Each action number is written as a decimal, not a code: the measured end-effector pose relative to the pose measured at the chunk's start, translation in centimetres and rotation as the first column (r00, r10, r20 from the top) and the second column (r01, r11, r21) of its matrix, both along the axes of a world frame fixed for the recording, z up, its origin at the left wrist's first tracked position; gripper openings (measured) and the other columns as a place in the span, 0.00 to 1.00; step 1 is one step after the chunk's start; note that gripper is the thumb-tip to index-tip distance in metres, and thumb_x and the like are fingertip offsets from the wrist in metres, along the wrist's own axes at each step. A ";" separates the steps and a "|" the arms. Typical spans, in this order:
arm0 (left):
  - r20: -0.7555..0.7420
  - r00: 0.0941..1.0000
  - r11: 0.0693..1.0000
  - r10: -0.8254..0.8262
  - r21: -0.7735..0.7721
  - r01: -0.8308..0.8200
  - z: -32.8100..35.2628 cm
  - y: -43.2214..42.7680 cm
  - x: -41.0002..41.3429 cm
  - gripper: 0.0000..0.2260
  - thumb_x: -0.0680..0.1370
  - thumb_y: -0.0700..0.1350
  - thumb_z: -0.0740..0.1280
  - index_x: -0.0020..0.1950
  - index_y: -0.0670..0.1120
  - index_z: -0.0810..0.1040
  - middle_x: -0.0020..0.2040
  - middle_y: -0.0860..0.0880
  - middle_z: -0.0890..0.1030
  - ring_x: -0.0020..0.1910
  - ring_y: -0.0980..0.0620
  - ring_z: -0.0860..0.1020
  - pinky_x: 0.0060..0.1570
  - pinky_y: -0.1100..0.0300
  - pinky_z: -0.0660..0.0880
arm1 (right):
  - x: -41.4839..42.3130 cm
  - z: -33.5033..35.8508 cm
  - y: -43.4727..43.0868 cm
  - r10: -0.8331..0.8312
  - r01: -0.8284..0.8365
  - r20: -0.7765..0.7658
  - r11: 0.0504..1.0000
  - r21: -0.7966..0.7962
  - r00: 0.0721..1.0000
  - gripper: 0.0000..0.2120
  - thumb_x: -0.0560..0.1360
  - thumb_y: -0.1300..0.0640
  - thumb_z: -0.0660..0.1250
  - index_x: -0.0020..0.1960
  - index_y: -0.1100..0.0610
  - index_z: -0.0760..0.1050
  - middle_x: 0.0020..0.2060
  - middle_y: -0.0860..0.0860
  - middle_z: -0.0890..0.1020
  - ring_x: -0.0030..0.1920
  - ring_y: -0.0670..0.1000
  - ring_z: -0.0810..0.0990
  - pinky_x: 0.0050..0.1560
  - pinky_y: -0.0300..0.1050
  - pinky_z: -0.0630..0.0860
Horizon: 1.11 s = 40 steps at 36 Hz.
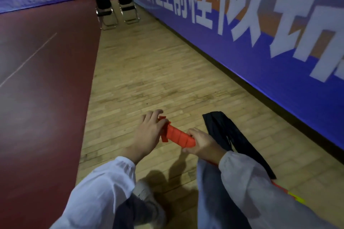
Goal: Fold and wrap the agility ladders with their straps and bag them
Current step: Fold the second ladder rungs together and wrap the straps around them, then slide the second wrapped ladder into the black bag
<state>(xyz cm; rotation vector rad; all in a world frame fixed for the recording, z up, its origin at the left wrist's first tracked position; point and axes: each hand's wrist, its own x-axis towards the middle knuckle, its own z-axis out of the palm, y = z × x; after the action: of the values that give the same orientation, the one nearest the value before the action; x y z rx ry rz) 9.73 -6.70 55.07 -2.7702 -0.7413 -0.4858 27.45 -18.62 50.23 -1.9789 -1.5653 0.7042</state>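
Observation:
A folded orange agility ladder (pixel 179 136), its rungs stacked into a tight bundle, is held low over the wooden floor. My right hand (pixel 202 142) grips its near end with fingers curled round it. My left hand (pixel 149 132) holds the far end, where loose orange strap ends (pixel 164 136) stick out between thumb and fingers. A black bag (pixel 230 135) lies flat on the floor just right of my right hand. Orange and yellow pieces (pixel 296 196) peek out past my right sleeve.
A long blue banner wall (pixel 260 46) runs along the right. Two black folding chairs (pixel 117 7) stand at the far end of the wooden strip (pixel 149 65). Dark red court flooring (pixel 42 80) lies to the left. My legs and a shoe (pixel 147 197) are below.

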 end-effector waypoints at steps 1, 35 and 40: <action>-0.019 1.000 1.000 -0.016 0.020 0.017 0.1 0.1 1.2 0.15 0.68 0.41 0.73 0.54 0.48 0.80 0.59 0.44 0.78 0.54 0.41 0.77 0.49 0.48 0.74 | 0.7 -0.2 -0.2 -0.022 0.021 -0.031 1.000 -0.018 0.999 0.17 0.70 0.50 0.73 0.53 0.52 0.70 0.46 0.49 0.76 0.47 0.52 0.78 0.47 0.47 0.74; -0.264 0.817 0.808 -0.513 -0.470 0.356 -33.0 0.1 37.7 0.18 0.60 0.41 0.79 0.49 0.42 0.83 0.49 0.41 0.82 0.45 0.40 0.82 0.42 0.50 0.80 | 24.0 -32.4 -4.5 -0.465 0.423 -0.039 0.833 -0.356 0.884 0.31 0.82 0.50 0.57 0.79 0.45 0.45 0.54 0.59 0.80 0.49 0.58 0.81 0.52 0.48 0.77; -0.131 0.783 0.711 -0.608 -0.529 0.464 -40.8 -2.0 39.0 0.14 0.68 0.41 0.57 0.49 0.45 0.77 0.48 0.45 0.78 0.47 0.45 0.72 0.41 0.54 0.74 | 26.6 -38.7 -6.0 -0.585 0.512 -0.055 0.747 -0.425 0.809 0.30 0.82 0.47 0.56 0.79 0.46 0.44 0.61 0.59 0.78 0.56 0.58 0.79 0.57 0.45 0.72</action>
<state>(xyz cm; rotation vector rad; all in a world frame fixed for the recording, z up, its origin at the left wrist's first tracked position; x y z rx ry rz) 48.73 -8.68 14.32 -3.4071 0.0828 0.0586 54.09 -24.62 11.51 -2.4174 -0.6786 0.9601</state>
